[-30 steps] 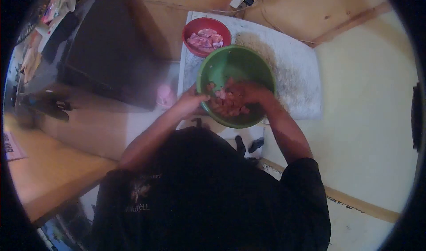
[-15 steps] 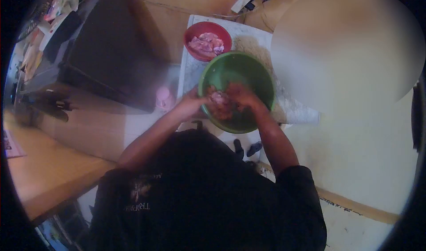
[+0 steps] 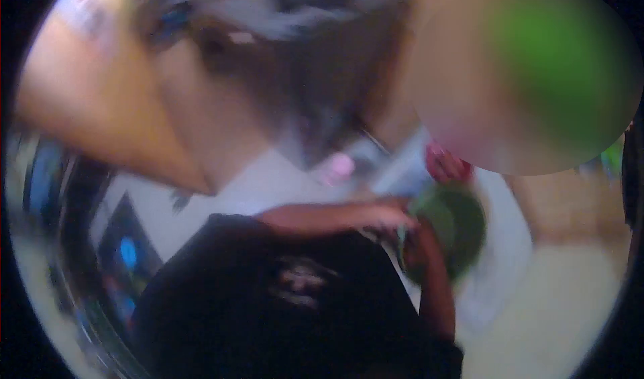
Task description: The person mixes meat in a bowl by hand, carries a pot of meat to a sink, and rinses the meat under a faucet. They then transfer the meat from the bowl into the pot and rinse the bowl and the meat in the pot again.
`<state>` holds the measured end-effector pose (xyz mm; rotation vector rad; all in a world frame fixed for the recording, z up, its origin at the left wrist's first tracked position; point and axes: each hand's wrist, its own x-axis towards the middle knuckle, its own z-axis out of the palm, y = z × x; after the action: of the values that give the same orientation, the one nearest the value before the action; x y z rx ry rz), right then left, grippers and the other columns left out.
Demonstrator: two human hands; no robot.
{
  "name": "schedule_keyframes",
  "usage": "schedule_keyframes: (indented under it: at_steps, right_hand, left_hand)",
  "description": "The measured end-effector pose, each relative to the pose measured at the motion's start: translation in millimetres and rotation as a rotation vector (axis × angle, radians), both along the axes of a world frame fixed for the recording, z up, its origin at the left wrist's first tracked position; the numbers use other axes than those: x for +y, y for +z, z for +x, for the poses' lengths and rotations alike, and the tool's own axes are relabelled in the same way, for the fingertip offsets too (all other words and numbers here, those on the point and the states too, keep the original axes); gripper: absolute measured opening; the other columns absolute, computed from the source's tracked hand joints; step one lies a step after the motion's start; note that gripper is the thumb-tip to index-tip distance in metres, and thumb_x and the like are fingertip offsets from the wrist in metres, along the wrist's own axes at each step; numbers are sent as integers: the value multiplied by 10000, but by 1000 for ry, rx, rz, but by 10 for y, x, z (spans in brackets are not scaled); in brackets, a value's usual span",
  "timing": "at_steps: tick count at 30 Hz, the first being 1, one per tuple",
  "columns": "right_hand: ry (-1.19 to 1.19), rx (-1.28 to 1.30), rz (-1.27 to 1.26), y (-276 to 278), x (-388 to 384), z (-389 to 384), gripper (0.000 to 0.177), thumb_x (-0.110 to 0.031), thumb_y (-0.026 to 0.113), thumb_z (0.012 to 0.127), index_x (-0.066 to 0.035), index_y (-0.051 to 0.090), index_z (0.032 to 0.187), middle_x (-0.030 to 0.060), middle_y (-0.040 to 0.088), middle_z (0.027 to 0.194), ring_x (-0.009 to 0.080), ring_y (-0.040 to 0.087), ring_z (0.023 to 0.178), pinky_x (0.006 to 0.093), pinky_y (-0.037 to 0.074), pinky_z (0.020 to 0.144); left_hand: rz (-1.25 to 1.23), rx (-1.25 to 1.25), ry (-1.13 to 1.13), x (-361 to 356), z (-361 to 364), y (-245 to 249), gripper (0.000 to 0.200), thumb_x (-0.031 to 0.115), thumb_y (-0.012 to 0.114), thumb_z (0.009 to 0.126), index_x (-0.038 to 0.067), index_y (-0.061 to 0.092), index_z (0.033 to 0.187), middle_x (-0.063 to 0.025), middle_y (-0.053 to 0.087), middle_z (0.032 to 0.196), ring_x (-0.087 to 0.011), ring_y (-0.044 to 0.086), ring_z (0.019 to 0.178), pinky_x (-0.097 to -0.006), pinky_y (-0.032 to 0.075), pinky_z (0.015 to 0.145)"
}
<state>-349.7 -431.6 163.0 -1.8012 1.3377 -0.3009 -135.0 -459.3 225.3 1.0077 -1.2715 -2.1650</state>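
A green basin [image 3: 463, 225] stands to the right of my body, blurred by motion. My left hand [image 3: 391, 216] is at its left rim; smeared fingers hide whether it grips the rim or something else. Inside the basin's left side is my right hand [image 3: 417, 241], close to the left one, its fingers too blurred to read. Any meat in the basin cannot be made out now. Just beyond the basin, a red bowl [image 3: 461, 171] with reddish pieces of meat [image 3: 443, 162] in it is partly covered by a blurred patch.
Basin and bowl rest on a pale, whitish surface [image 3: 506, 258]. A small pink object [image 3: 341, 166] is left of it, low by the floor. A large dark box-shaped piece [image 3: 322, 64] stands farther back, and a wooden tabletop [image 3: 114, 104] lies at the left.
The view has swung left, so basin, bowl and hands now appear farther right and lower. My hands stay at the basin and appear closer together. The meat between them no longer shows clearly.
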Motion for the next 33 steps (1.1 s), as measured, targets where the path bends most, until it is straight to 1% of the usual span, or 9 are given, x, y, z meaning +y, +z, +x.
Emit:
schedule_keyframes:
  at_steps: [6,15,20,22,24,26,28,30,33]
  right_hand:
    - [-179,68,-11,404,-76,-2,241,-240,502,836,-40,598,932,90,607,883,219,568,787,333,474,704]
    - [-94,110,-88,717,-355,978,251,-247,503,839,-36,602,933,106,608,878,231,567,783,340,471,708]
    - [-45,115,-100,798,-381,1449,257,-251,504,840,-33,604,933,115,609,876,237,566,781,344,470,710]
    - [-29,119,-101,812,-383,1595,259,-253,504,841,-32,605,934,118,609,875,240,566,780,346,469,711]
    - [-18,121,-103,819,-373,1722,262,-254,505,841,-31,605,934,122,610,874,242,566,779,348,469,711]
    - [-11,126,-105,828,-364,1833,264,-256,505,842,-30,606,934,125,610,873,245,566,778,349,468,712]
    - [-4,127,-105,833,-350,1859,266,-258,505,843,-29,607,934,129,610,872,248,565,777,351,468,713]
    - [-2,127,-103,830,-354,1860,269,-259,506,843,-28,608,935,132,611,871,250,565,776,353,467,714]
    - [4,116,-97,799,-361,1794,272,-262,506,844,-27,609,935,138,611,870,254,565,775,355,466,715]
  left_hand:
    - [38,212,45,-270,578,-266,579,280,630,821,32,391,1287,-169,511,1173,-273,627,768,-374,553,670]
    - [203,2,962,896,3073,-311,578,253,594,858,76,347,1350,-129,555,1151,-233,633,854,-354,542,735]
    - [201,-142,1349,2312,4173,-1804,658,203,751,684,60,458,1255,-182,494,1226,-292,504,1125,-397,456,891]
    - [173,-526,1289,2891,4309,-2101,552,229,729,696,70,512,1179,-191,522,1190,-308,519,1096,-421,451,881]
    - [-25,-1532,507,3445,4350,-2297,374,283,651,757,56,581,1046,-198,579,1080,-307,562,1007,-418,466,837]
    - [754,-837,1328,3871,4220,-2555,397,315,631,785,35,595,1065,-202,604,891,-318,627,841,-432,527,638]
    - [826,-934,1073,4207,4003,-2016,359,293,602,783,28,609,1025,-224,616,916,-337,611,885,-448,506,738]
    - [459,-1296,433,4770,3942,-3041,348,262,611,765,59,609,1047,-228,611,994,-338,612,911,-462,474,818]
    - [347,-1392,424,4830,3646,-2614,357,332,551,811,64,617,1037,-180,596,1051,-334,575,943,-389,480,820]
